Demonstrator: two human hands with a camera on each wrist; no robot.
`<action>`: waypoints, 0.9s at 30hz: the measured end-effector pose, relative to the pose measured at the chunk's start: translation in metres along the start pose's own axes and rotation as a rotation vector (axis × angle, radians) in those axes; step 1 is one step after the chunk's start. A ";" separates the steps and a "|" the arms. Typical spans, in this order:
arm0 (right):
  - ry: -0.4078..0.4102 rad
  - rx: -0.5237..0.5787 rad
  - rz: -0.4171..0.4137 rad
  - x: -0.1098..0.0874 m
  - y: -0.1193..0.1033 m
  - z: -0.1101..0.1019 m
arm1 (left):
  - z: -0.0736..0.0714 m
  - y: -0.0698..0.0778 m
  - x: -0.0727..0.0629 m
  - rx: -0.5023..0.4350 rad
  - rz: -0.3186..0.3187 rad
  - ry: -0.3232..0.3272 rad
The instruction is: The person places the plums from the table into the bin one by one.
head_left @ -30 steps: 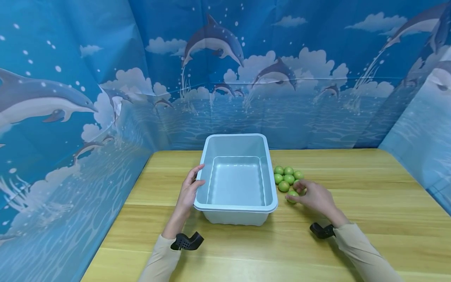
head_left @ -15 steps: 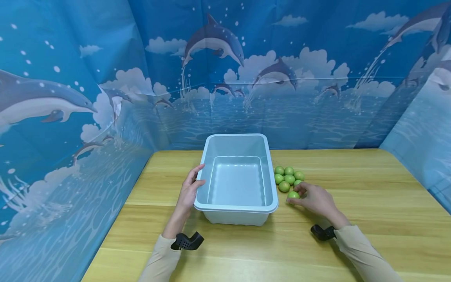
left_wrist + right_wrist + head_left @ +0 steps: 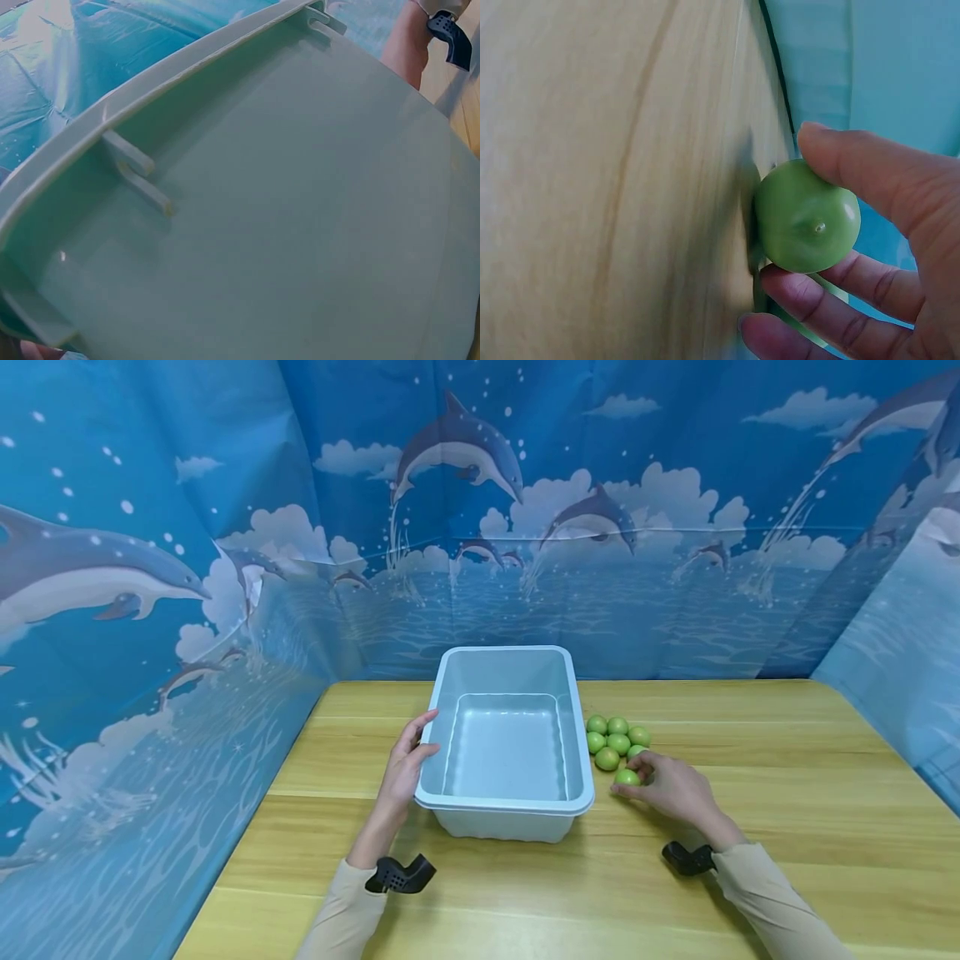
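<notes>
A light blue plastic bin (image 3: 506, 747) stands on the table, and no contents show inside it. My left hand (image 3: 405, 768) holds its left rim, thumb and forefinger over the edge. The bin's outer wall (image 3: 285, 202) fills most of the left wrist view, hiding nearly all of that hand. To the right of the bin, my right hand (image 3: 675, 789) pinches a green lime (image 3: 627, 777) between thumb and fingers, low at the tabletop. Up close the lime (image 3: 806, 217) is smooth, with a small nub facing the camera. Several more limes (image 3: 618, 744) lie clustered just beyond it.
The wooden table (image 3: 750, 893) reaches back to a blue dolphin-print curtain (image 3: 487, 585), which also hangs at the left and right. A black wrist device (image 3: 401, 874) sits on the left forearm, another wrist device (image 3: 687, 857) on the right.
The right hand has shifted slightly right together with the lime in its fingers, a little away from the bin. The left hand stays on the rim.
</notes>
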State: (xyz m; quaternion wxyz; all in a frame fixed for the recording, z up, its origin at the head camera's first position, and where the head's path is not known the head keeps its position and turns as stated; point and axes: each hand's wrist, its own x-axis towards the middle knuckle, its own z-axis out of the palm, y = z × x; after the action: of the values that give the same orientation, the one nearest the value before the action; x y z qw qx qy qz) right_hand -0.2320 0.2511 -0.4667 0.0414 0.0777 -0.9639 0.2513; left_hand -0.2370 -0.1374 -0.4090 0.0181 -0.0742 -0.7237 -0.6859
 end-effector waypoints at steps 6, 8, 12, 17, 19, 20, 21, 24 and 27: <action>-0.006 0.004 0.011 -0.002 -0.001 -0.003 | 0.000 0.000 0.000 -0.004 0.001 0.000; -0.008 0.010 0.011 -0.003 -0.001 -0.004 | 0.000 -0.001 0.000 -0.004 0.002 -0.001; -0.006 0.020 0.014 -0.003 -0.003 -0.009 | 0.000 -0.002 0.000 -0.004 0.003 -0.002; -0.001 0.018 0.023 -0.003 -0.005 -0.016 | 0.000 -0.002 0.000 -0.001 0.001 0.000; 0.009 0.018 0.019 -0.003 -0.006 -0.019 | 0.000 -0.002 0.000 -0.001 0.000 0.001; 0.016 0.017 0.020 -0.003 -0.007 -0.020 | 0.000 -0.002 0.000 -0.002 0.000 0.001; 0.026 0.016 0.017 -0.004 -0.008 -0.021 | 0.000 -0.002 0.000 -0.002 -0.001 0.001; 0.054 0.017 0.005 -0.004 -0.011 -0.024 | 0.000 -0.002 0.000 -0.004 0.003 0.000; 0.082 0.016 -0.007 -0.004 -0.014 -0.027 | 0.000 -0.002 0.000 -0.003 0.007 0.000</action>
State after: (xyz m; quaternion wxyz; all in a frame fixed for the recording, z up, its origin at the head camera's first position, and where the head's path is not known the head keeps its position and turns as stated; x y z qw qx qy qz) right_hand -0.2244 0.2532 -0.4370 0.0809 0.0711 -0.9590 0.2620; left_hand -0.2377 -0.1377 -0.4111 0.0206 -0.0767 -0.7224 -0.6869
